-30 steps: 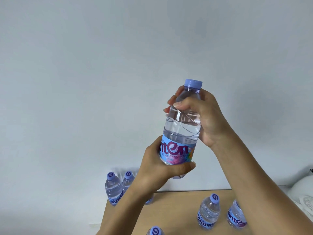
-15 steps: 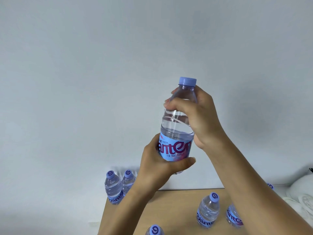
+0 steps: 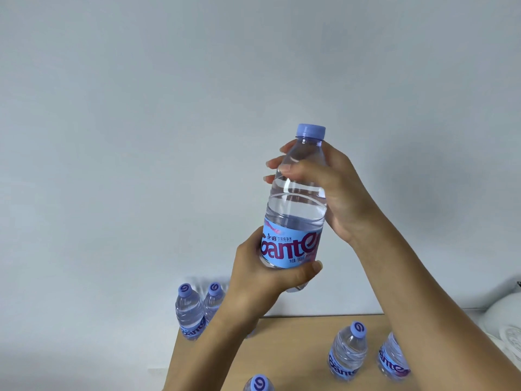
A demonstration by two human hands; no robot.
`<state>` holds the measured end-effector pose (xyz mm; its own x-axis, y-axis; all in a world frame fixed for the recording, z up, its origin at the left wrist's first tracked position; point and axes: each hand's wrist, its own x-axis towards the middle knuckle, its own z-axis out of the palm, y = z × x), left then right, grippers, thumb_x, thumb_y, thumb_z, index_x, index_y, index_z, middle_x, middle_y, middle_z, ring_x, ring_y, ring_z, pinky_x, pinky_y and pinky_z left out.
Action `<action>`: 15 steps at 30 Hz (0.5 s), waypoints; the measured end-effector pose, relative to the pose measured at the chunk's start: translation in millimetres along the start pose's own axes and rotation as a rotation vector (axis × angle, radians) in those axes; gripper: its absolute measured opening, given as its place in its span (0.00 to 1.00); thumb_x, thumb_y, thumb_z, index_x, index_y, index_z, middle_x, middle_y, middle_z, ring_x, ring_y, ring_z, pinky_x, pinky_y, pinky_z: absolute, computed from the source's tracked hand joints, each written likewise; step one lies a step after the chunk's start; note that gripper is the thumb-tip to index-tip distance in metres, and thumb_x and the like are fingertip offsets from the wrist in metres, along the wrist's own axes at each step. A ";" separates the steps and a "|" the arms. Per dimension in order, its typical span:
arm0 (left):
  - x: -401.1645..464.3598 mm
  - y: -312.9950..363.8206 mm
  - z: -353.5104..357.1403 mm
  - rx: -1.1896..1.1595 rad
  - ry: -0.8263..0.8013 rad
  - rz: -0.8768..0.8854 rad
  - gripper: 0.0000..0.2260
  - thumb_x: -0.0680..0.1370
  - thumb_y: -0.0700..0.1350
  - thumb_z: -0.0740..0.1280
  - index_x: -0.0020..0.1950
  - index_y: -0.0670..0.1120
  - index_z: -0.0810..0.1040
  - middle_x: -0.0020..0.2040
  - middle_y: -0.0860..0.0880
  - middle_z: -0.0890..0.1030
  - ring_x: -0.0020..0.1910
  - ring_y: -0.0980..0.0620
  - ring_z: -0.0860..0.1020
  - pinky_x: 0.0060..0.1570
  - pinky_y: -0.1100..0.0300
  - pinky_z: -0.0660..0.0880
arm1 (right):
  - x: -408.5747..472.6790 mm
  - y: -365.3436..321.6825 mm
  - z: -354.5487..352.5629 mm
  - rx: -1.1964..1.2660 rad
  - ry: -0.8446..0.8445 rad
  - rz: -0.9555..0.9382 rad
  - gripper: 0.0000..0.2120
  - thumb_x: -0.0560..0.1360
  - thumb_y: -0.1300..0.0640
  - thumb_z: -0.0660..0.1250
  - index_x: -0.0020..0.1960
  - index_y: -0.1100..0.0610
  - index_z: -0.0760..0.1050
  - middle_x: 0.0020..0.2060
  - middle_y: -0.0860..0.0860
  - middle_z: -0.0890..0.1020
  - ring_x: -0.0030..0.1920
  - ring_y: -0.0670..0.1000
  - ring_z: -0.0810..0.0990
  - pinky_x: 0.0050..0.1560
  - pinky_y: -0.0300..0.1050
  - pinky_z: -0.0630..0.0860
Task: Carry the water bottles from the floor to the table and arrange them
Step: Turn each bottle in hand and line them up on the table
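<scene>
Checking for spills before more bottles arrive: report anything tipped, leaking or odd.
Nothing stands out. The held bottle is upright and capped, gripped by the left hand and right hand. The bottles on the table stand upright; no water is visible on it.

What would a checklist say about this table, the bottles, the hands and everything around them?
Surface: wooden table, bare patch in the middle.
Job's things: held bottle upright in the air, cap on; five standing bottles on the table, two at the far left corner, two on the right, one at the near edge.
Clutter: white object at far right, unclear what.
Hands: left hand grips the label; right hand grips the shoulder.
Cables: nothing seen.
Surroundings: plain pale wall.
</scene>
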<state>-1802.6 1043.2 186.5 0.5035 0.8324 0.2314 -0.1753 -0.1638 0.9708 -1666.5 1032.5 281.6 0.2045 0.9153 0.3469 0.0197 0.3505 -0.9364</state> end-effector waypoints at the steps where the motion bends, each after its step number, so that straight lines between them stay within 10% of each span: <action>1: -0.8 -1.0 2.1 -0.003 0.032 0.005 0.18 0.58 0.47 0.81 0.45 0.51 0.81 0.39 0.48 0.85 0.37 0.50 0.83 0.35 0.60 0.80 | -0.2 0.0 2.3 -0.049 0.036 -0.015 0.11 0.67 0.55 0.73 0.47 0.54 0.77 0.43 0.53 0.85 0.46 0.55 0.86 0.47 0.50 0.82; 7: -0.5 -5.3 8.2 0.049 0.161 0.036 0.21 0.59 0.44 0.81 0.49 0.47 0.79 0.39 0.50 0.84 0.35 0.51 0.83 0.34 0.59 0.80 | -1.1 6.0 17.3 -0.121 0.233 -0.059 0.10 0.69 0.55 0.77 0.43 0.55 0.77 0.36 0.48 0.82 0.38 0.50 0.84 0.43 0.47 0.81; 15: 1.4 -11.5 -0.2 0.032 0.048 -0.012 0.23 0.58 0.43 0.82 0.49 0.50 0.79 0.41 0.51 0.84 0.37 0.54 0.83 0.36 0.61 0.80 | 0.7 5.1 11.9 0.049 0.102 -0.046 0.07 0.64 0.61 0.72 0.41 0.56 0.78 0.36 0.53 0.80 0.38 0.53 0.82 0.37 0.43 0.80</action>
<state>-1800.0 1046.4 175.7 0.4638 0.8588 0.2174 -0.1425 -0.1699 0.9751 -1677.9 1037.2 277.7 0.3031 0.8739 0.3800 -0.0162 0.4035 -0.9148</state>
